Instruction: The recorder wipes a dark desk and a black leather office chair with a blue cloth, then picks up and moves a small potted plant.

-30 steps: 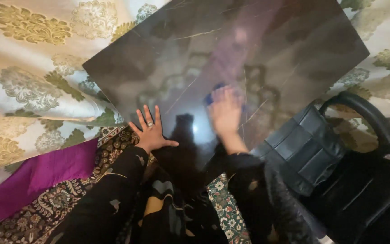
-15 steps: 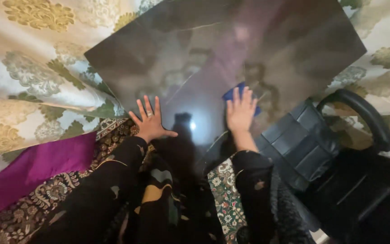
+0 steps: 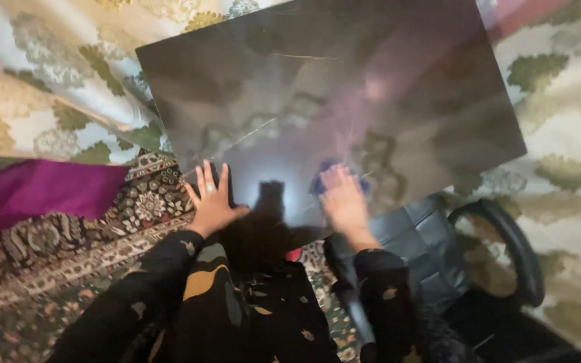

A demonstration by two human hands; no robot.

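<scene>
A glossy dark marble-patterned tabletop (image 3: 384, 81) fills the upper middle of the head view. My left hand (image 3: 211, 200), with a ring on one finger, lies flat and spread on the table's near edge. My right hand (image 3: 341, 199) presses flat on a blue cloth (image 3: 319, 179) on the tabletop; only the cloth's far edge shows past my fingers. Both my arms are in black patterned sleeves. The hand is motion-blurred.
A black quilted office chair with a curved armrest (image 3: 506, 242) stands to the right, close to the table. Cream curtains with gold and green floral patterns (image 3: 42, 87) hang behind. A purple cloth (image 3: 42, 191) lies on a patterned carpet (image 3: 68, 255) at the left.
My right hand with the blue cloth has slid back toward me and to the left across the tabletop. My left hand stays planted on the near edge. The camera view has shifted.
</scene>
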